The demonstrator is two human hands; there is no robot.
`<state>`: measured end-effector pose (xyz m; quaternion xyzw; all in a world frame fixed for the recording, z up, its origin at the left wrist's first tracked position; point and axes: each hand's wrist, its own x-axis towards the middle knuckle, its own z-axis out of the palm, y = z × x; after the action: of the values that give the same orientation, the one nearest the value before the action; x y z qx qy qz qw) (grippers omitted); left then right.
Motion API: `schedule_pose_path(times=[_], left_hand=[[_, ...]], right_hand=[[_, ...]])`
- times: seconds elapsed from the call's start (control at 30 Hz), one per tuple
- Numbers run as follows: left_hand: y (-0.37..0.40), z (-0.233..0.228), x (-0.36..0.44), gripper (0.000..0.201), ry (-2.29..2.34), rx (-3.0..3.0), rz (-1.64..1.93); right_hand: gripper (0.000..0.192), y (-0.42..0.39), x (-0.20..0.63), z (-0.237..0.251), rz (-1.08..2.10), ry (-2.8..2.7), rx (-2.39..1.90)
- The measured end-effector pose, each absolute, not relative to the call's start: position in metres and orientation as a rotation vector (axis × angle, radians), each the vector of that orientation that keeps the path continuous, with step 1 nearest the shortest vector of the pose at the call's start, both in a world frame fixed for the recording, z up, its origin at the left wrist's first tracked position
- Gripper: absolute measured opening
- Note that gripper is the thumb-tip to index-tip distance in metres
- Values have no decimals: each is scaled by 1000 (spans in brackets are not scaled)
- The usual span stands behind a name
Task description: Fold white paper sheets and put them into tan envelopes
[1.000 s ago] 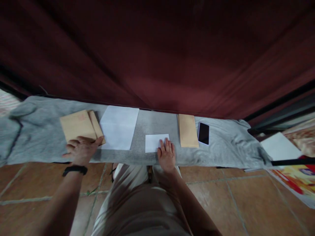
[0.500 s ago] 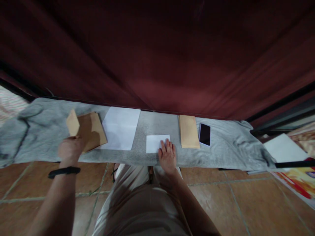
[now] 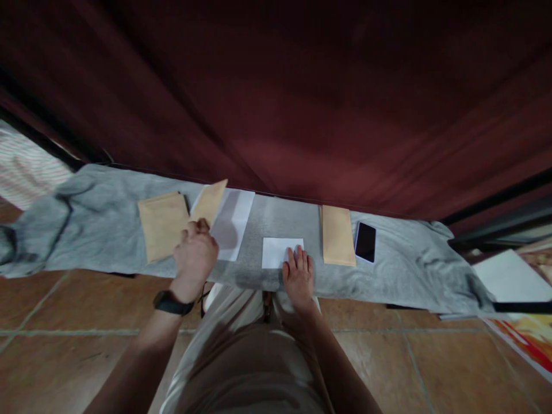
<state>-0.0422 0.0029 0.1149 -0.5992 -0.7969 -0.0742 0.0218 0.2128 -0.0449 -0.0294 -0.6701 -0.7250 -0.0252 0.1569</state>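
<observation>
My left hand [image 3: 196, 253], with a black band on its wrist, is closed on a brown kraft envelope [image 3: 210, 201]. The envelope is tilted up above a large white paper sheet [image 3: 236, 221] and partly covers it. To the left of that hand lies a pile of kraft envelopes [image 3: 161, 227]. My right hand [image 3: 299, 282] rests flat, fingers stretched out, on the right edge of a small white piece of paper [image 3: 273, 253] in front of me. Whether this paper is folded, I cannot tell.
On the right of the grey cloth [image 3: 409, 259] lie another kraft envelope stack [image 3: 338, 236] and a phone [image 3: 365, 241]. A dark red curtain [image 3: 276, 115] hangs behind the narrow surface. A white flat item [image 3: 513, 276] sits off the right end, above the tiled floor.
My left hand has carried the kraft envelope rightward, from beside the left pile to above the white sheet. My right hand stays on the small paper. The view has shifted slightly.
</observation>
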Motion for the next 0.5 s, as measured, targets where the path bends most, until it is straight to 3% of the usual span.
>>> schedule_pose_path(times=[0.17,0.37,0.5], left_hand=[[8,72,-27,54,-2471,-2205,-213],[23,59,-117,83,-2750,-1531,-646],[28,52,-181,102,-3142,-1241,-487]], right_hand=[[51,-44,214,-34,-105,-2075,-1895],[51,-44,214,-34,-100,-2072,-1904],[51,-45,214,-34,-52,-2055,-1887]])
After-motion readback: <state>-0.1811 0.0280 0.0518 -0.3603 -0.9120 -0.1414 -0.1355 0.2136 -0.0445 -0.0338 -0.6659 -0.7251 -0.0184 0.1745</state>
